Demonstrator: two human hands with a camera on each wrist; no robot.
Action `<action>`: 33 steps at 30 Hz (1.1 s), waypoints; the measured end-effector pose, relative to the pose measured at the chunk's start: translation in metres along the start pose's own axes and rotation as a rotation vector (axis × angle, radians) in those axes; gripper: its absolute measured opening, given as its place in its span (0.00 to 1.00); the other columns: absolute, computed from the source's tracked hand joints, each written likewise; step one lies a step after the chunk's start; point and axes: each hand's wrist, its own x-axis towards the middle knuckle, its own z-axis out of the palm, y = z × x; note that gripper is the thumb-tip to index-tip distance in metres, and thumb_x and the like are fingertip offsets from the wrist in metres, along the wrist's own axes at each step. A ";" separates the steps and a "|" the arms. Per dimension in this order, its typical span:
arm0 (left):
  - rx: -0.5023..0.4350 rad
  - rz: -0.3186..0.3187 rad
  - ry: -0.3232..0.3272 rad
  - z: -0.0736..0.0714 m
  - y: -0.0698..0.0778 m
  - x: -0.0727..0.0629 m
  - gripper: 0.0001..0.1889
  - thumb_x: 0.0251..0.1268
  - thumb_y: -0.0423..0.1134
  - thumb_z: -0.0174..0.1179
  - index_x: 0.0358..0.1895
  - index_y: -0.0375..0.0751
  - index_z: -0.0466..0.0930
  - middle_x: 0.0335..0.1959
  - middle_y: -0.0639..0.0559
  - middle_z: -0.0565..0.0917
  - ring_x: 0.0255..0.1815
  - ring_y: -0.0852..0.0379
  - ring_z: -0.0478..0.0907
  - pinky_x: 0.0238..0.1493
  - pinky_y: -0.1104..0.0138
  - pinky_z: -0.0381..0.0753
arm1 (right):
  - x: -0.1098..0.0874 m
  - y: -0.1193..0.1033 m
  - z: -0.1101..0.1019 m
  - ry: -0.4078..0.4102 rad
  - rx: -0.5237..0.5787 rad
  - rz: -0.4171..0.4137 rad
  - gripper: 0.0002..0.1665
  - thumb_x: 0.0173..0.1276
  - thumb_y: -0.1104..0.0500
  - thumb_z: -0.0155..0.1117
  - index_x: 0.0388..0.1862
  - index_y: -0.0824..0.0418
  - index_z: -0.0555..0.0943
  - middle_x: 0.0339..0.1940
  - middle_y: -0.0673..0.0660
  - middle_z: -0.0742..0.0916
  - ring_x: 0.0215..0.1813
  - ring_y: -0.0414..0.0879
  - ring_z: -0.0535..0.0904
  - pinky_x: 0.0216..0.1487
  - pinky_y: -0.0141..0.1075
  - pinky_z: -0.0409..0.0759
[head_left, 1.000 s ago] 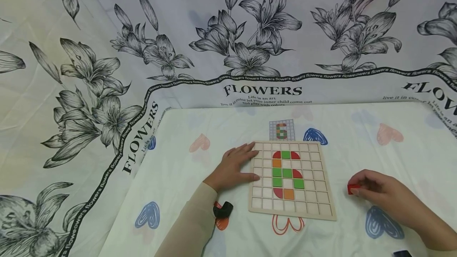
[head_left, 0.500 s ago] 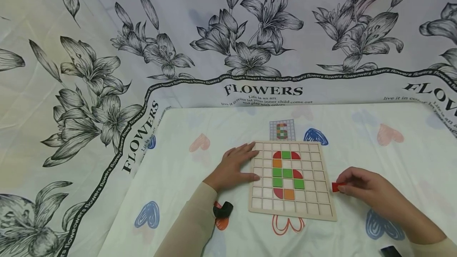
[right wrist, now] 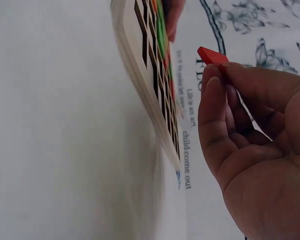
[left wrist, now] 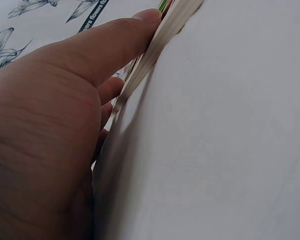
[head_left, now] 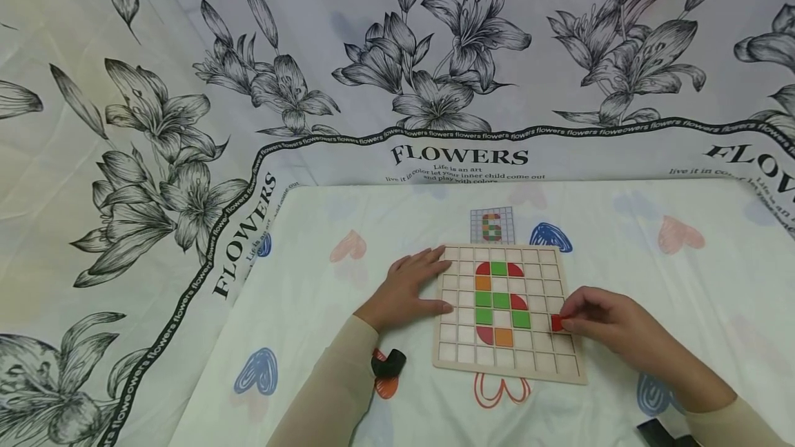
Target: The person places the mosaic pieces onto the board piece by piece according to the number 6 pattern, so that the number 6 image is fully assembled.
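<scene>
A square wooden grid board [head_left: 509, 370] lies on the table with green, orange, red and pinkish tiles set in its cells, forming a figure like a 6. My left hand [head_left: 405, 295] rests at the board's left edge, fingers spread and fairly straight, thumb on the frame; the left wrist view shows the thumb [left wrist: 110, 45] lying over the rim. Between thumb and fingertips my right hand [head_left: 611, 323] pinches a small red tile [head_left: 556, 323], held over the right-hand columns of the board. In the right wrist view the red tile [right wrist: 212, 56] sticks out past the fingertips.
A small printed card [head_left: 492, 226] with a coloured 6 pattern lies just behind the board. The table cover [head_left: 348, 281] has printed hearts. Behind it hangs a flower-patterned cloth [head_left: 447, 74]. Black wrist-worn pieces show at the left cuff [head_left: 388, 364] and near the right sleeve.
My right hand has moved left with the red tile, from beside the board to over its right columns. The left hand stays in place.
</scene>
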 end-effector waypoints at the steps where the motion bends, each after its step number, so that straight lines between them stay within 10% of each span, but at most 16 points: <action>1: -0.002 -0.001 0.000 0.000 0.000 0.000 0.47 0.67 0.75 0.66 0.87 0.65 0.64 0.88 0.72 0.49 0.87 0.67 0.40 0.85 0.52 0.40 | 0.001 -0.001 0.002 -0.006 0.007 0.004 0.05 0.75 0.63 0.75 0.45 0.58 0.86 0.41 0.48 0.91 0.39 0.49 0.85 0.43 0.30 0.83; 18: 0.013 -0.004 -0.012 0.000 0.001 0.000 0.47 0.68 0.74 0.66 0.87 0.64 0.64 0.88 0.71 0.49 0.87 0.67 0.40 0.85 0.53 0.40 | 0.016 -0.006 0.031 -0.087 0.098 0.060 0.07 0.75 0.62 0.76 0.44 0.62 0.85 0.39 0.53 0.89 0.38 0.48 0.84 0.41 0.33 0.83; 33: 0.008 -0.003 -0.009 -0.002 0.003 0.000 0.47 0.68 0.72 0.67 0.87 0.63 0.65 0.89 0.71 0.49 0.87 0.66 0.40 0.85 0.53 0.40 | 0.018 -0.012 0.045 -0.050 -0.056 0.105 0.06 0.74 0.63 0.76 0.41 0.56 0.86 0.35 0.49 0.85 0.36 0.46 0.79 0.36 0.34 0.80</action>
